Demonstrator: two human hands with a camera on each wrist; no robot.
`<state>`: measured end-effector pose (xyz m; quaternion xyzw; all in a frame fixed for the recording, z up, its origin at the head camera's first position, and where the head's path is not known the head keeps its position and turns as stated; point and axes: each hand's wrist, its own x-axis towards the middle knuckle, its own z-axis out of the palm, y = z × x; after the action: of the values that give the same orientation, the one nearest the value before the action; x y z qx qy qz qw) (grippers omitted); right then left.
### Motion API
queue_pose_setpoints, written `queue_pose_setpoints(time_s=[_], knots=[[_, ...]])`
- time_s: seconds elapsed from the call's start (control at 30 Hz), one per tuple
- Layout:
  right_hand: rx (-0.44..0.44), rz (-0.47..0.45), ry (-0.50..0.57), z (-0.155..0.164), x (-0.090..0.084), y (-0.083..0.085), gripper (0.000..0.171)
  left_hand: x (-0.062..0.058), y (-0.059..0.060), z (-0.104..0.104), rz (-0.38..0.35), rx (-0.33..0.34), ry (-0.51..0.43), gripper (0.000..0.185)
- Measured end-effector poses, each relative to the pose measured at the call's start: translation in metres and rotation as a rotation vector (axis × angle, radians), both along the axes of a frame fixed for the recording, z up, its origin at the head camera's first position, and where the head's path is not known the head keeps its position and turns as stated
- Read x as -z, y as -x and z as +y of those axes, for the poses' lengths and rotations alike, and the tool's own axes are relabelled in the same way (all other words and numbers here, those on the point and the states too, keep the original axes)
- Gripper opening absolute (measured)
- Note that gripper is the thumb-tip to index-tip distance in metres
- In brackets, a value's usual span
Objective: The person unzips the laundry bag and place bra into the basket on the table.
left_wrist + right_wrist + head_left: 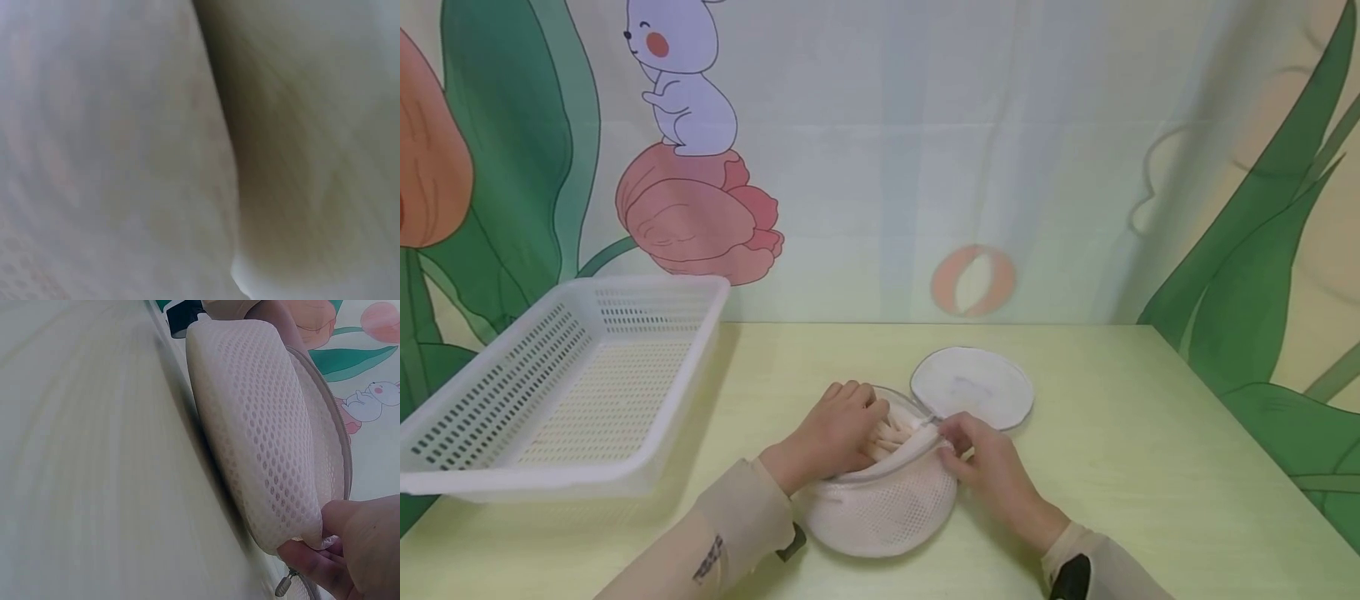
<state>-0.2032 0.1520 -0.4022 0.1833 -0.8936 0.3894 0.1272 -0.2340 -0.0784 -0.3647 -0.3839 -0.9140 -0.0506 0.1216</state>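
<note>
A round white mesh laundry bag (883, 504) lies on the pale green table (1150, 467), its zipper partly undone and pale pink cloth (891, 433) showing inside. My left hand (838, 433) has its fingers curled into the bag's opening, over the cloth. At the bag's right rim my right hand (981, 454) pinches the mesh edge beside the zipper pull (931, 421). In the right wrist view the mesh bag (262, 425) fills the middle, the right hand's fingertips (312, 562) pinch its edge and the zipper pull (284, 587) hangs below. The left wrist view is a blur of white fabric.
A round white padded disc (973, 385) lies flat just behind the bag. An empty white perforated plastic basket (561, 392) stands at the table's left. A curtain printed with a rabbit and tulips hangs behind the table.
</note>
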Motion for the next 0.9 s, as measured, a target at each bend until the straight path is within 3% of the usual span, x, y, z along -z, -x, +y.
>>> queue_pose_setpoints(time_s=[0.3,0.53,0.7,0.9], knots=[[0.013,-0.002,-0.003,0.0,0.0,0.0008,0.019,0.0011,-0.0018,-0.0003,0.083,0.035,0.008,0.041],[0.004,0.003,0.003,0.0002,-0.0006,-0.0001,0.019,0.0033,-0.0017,-0.002,0.153,0.113,-0.02,0.025],[0.009,-0.008,0.0,0.0,-0.0011,-0.0001,0.018,0.0018,-0.0037,-0.0028,0.139,0.139,-0.042,0.019],[0.02,-0.02,0.004,0.0001,-0.0007,0.0009,0.017,0.0002,-0.0056,-0.0034,0.078,0.106,-0.091,0.027]])
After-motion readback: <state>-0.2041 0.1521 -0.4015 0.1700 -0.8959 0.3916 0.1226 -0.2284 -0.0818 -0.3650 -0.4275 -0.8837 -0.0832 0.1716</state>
